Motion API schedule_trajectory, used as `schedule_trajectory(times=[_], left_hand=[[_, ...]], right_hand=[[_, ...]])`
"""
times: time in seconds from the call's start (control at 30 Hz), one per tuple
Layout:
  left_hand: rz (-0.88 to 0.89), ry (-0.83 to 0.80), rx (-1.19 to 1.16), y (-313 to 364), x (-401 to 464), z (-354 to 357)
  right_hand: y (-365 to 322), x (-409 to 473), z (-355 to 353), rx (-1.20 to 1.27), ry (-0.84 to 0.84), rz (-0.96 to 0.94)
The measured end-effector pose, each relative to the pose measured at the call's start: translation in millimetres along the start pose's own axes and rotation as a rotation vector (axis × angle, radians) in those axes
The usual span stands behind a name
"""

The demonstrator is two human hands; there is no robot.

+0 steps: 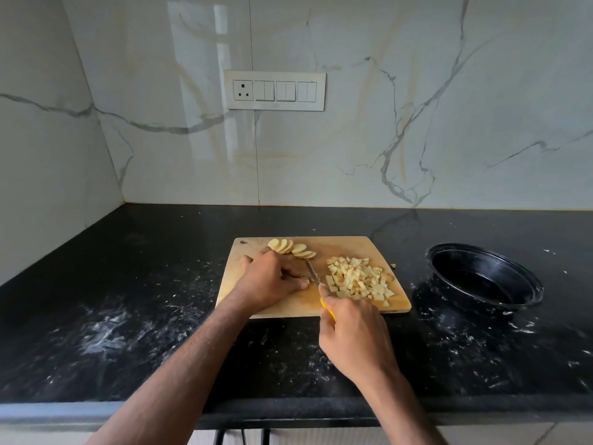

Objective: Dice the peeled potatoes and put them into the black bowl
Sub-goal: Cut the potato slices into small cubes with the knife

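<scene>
A wooden cutting board (288, 303) lies on the black counter. At its far edge sits a row of round potato slices (291, 248). A heap of diced potato (358, 281) covers the board's right side. My left hand (272, 281) curls over a small potato piece (305, 280) near the board's middle, mostly hiding it. My right hand (353, 335) grips a yellow-handled knife (313, 273), whose blade points away from me and rests beside my left fingers. The black bowl (484, 277) stands empty to the right of the board, tilted slightly.
The black speckled counter (128, 316) reaches a marble wall behind and on the left. A white switch panel (275, 90) is mounted on the back wall. One stray potato bit (393, 266) lies just off the board's right edge.
</scene>
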State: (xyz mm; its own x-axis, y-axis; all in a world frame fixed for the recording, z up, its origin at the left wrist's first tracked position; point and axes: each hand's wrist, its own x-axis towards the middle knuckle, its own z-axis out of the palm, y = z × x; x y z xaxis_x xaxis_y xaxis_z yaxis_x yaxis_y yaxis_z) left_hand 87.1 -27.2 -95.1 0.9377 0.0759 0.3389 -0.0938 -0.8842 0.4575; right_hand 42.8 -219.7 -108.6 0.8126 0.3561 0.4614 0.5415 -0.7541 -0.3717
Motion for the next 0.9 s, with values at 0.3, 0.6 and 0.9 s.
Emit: schedule_trajectory(times=[0.3,0.6,0.9], left_hand=[[0.044,0.016,0.061,1.7,1.1,5.3],[0.044,-0.005,0.084,2.8,0.3,5.5],[0.041,-0.02,0.074,1.6,1.0,7.3]], right_hand=[[-5.1,-5.5,-6.0,0.002,-0.058,-0.031],[-3.1,-5.9,-3.2,0.023,-0.077,-0.027],[0.1,-3.5,-1.8,0.013,-0.094,-0.017]])
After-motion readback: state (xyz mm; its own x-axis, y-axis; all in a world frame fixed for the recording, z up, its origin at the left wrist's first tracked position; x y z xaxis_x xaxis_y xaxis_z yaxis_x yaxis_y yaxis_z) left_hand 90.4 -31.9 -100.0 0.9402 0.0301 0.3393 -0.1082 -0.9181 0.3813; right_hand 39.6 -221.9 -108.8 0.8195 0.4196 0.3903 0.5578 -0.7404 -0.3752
